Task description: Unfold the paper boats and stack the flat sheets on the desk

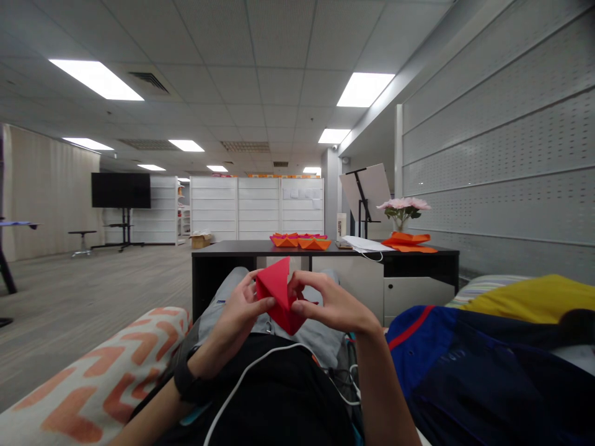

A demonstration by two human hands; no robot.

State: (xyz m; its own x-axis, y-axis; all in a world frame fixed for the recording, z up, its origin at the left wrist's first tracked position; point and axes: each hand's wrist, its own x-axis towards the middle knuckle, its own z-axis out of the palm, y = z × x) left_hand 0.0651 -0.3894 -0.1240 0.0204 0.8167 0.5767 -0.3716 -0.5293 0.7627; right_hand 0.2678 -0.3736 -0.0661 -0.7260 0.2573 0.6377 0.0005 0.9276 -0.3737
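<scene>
- Black shirt [279, 396] fabric is closest, covering the person's torso, with a white cable [288, 348] looped across it.
- Just past that, a piece of folded red paper [274, 285] is held up in the air above the lap, between both hands and touching each, one pointed corner upward and another down.
- It looks feather-light to me, and crisp where the layers double up; a single flap would probably bend or crease at a careless squeeze, and a hard tug might tear it. I doubt it would slip much from dry fingers.
- I'd take it by the thicker folded edges, with flat, gentle pressure, and leave the thin points alone.
- The left hand [242, 303] is clamped lightly on the paper's left side, thumb across the near face, other fingers up around the edge and partly hidden.
- The right hand [320, 303] comes in from the other side, wrist bent, thumb and curled forefinger pinching at the right edge; exactly which layer they have, I can't tell.
- Both forearms angle inward from low down, the left one wearing a dark wristband [186, 375], well short of the dark surface [232, 249] ahead.
</scene>
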